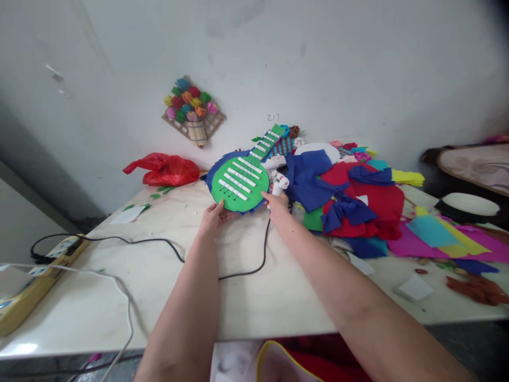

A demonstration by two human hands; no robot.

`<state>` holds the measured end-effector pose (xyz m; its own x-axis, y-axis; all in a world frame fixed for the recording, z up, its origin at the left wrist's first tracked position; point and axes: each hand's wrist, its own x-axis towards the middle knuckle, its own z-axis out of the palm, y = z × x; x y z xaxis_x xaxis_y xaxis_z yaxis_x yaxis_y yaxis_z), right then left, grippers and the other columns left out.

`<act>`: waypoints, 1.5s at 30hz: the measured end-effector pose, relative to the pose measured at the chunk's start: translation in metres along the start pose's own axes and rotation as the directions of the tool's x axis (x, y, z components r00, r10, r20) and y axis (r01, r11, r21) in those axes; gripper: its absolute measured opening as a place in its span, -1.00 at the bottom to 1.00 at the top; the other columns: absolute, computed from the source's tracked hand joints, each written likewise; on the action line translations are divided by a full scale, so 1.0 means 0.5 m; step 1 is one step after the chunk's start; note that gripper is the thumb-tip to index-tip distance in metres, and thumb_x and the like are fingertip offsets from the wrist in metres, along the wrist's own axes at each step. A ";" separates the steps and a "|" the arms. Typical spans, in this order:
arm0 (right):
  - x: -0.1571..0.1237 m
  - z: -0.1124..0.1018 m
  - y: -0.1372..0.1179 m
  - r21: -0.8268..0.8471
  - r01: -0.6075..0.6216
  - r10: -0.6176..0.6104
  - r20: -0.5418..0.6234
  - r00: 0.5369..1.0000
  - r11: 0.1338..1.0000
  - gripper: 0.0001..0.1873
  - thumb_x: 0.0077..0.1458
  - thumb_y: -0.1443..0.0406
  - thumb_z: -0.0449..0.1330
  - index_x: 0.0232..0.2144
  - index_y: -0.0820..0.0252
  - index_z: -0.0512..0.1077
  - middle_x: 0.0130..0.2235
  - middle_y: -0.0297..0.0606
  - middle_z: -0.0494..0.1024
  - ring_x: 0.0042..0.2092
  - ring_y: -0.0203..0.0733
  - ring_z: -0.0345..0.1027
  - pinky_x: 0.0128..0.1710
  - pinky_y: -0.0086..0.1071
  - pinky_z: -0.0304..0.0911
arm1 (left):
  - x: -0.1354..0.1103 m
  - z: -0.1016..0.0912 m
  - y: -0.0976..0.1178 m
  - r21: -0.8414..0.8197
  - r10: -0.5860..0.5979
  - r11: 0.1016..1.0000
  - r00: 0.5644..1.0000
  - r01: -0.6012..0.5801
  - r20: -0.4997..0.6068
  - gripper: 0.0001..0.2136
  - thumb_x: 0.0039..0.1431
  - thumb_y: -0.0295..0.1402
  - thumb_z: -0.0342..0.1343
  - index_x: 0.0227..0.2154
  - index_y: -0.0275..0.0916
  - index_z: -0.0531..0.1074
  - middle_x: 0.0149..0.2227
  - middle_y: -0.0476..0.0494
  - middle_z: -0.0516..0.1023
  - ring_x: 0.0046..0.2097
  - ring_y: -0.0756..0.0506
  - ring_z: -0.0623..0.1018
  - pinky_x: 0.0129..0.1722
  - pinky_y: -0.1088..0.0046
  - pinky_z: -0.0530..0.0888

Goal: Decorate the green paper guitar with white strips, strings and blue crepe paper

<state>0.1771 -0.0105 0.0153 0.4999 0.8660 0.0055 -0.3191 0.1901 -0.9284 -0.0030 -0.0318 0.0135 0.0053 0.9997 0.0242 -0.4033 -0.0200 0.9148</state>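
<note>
Left hand (pixel 217 216), right hand (pixel 278 204) grip green guitar (pixel 240 182) edge; papers (pixel 384 204) crowd right.

Guitar (pixel 239 184): back hidden; pwr strip (pixel 43 287) cut @ L edge; wht block (pixel 414 287) blurry.

A green guitar-shaped craft (pixel 242 183) is held at its rounded end by the left hand (pixel 215 216) and the right hand (pixel 278 205) — blue and red sheets (pixel 342 193) are heaped to the right on the table (pixel 286 297).
</note>
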 end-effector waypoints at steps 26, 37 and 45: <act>-0.018 0.002 0.009 -0.024 0.129 -0.126 0.115 0.985 0.991 -0.63 -0.17 0.15 0.19 -0.30 0.25 0.34 -0.63 -0.49 0.34 -0.73 -0.46 0.02 -0.77 -0.53 0.02 | 0.001 -0.005 -0.002 -0.047 0.006 0.999 1.000 -0.007 -0.013 -0.79 -0.07 -0.46 0.18 -0.31 -0.38 0.40 -0.43 -0.24 0.53 -0.44 -0.14 0.55 -0.43 0.40 0.52; -0.028 -0.016 -0.014 0.090 -0.014 -0.034 0.507 0.861 0.996 -0.63 -0.18 0.06 0.19 -0.47 0.25 0.27 -0.67 -0.41 0.40 -0.77 -0.45 0.05 -0.78 -0.52 0.05 | 0.016 -0.021 0.000 -0.172 0.019 0.985 0.997 -0.032 -0.077 -0.78 0.03 -0.48 0.10 -0.22 -0.37 0.35 -0.40 -0.24 0.54 -0.37 -0.12 0.56 -0.41 0.48 0.51; -0.025 -0.029 -0.017 -0.041 -0.109 0.106 0.704 0.702 0.993 -0.64 -0.20 0.07 0.19 -0.49 0.25 0.28 -0.67 -0.37 0.42 -0.79 -0.44 0.05 -0.80 -0.49 0.06 | 0.023 -0.028 0.004 -0.252 -0.044 0.967 0.994 0.018 -0.098 -0.73 0.10 -0.53 0.01 -0.11 -0.40 0.28 -0.38 -0.26 0.55 -0.38 -0.10 0.57 -0.44 0.52 0.51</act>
<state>0.1854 -0.0299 0.0176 -0.2503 0.9537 0.1670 -0.3380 0.0756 -0.9381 -0.0165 -0.0203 0.0103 -0.0661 0.9962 -0.0559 -0.6209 0.0028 0.7839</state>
